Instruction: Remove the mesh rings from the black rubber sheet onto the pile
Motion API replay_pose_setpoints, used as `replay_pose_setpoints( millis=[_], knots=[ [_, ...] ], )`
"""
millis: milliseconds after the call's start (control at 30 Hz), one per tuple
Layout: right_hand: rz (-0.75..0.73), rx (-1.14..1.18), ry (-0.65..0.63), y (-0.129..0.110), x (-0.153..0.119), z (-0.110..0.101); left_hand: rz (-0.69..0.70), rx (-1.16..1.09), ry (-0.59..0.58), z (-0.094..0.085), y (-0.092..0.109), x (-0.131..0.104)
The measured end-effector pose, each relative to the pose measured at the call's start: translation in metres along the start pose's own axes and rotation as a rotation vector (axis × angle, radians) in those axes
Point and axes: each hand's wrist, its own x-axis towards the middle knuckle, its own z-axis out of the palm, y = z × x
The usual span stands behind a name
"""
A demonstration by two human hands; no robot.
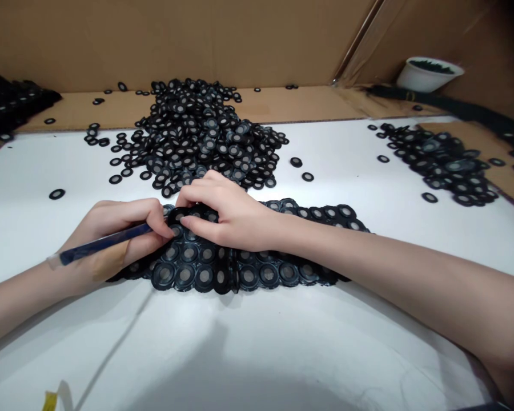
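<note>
Rows of black discs with grey centres form a joined strip (268, 275) lying on the white table surface (175, 354). My left hand (132, 228) is closed round a blue pen-like tool (107, 242), its thumb and forefinger pinched at the strip's left part. The tool's tip is hidden by the fingers. Across the upper edge of the strip rests my right hand (227, 214), fingers bent and pressing on the discs near the left fingertips. A tan patch (110, 261) is on the left wrist.
A large heap of loose black discs (197, 131) lies behind the hands. A smaller group (445, 162) is at the right, below a white cup (428, 74). Dark joined pieces (12, 103) sit at the far left. Cardboard walls (261, 40) stand behind.
</note>
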Motion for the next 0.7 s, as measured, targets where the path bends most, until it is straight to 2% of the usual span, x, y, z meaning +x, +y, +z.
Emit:
replay_pose_setpoints(
  millis=[300,700],
  knots=[
    [-0.016,0.008,0.003,0.0013,-0.0003,0.0008,0.002,0.010,0.031,0.0012,0.0050,0.0012],
    [-0.019,0.012,0.011,0.0024,0.0000,0.0017,0.040,0.030,0.033,0.0006,-0.0002,0.0026]
  ],
)
